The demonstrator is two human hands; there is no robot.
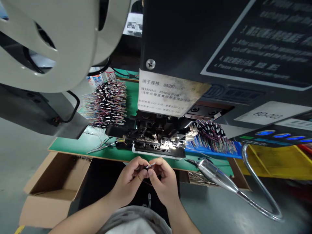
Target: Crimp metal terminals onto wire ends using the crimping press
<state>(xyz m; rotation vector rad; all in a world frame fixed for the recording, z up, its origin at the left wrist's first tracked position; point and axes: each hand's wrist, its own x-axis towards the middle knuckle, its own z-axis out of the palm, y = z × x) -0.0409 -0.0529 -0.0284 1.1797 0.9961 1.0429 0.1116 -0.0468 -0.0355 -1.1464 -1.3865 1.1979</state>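
Note:
Both hands meet in front of the crimping machine [161,143], just off the near edge of the green table. My left hand [131,177] is closed, thumb and fingers pinching the dark end of a small wire bundle. Fine coloured wire ends [151,165] poke out between the fingertips. From the other side my right hand [163,180] pinches these wire ends between thumb and forefinger. Most of the bundle is hidden by the fingers. The machine's lit metal die area lies a short way beyond my fingertips.
A large pile of wire bundles [107,102] lies at the left on the green table [73,145]. More bundles [212,136] fill a blue tray [195,151] at the right. A flexible lamp [214,172] juts in front. An open cardboard box [53,188] stands at left.

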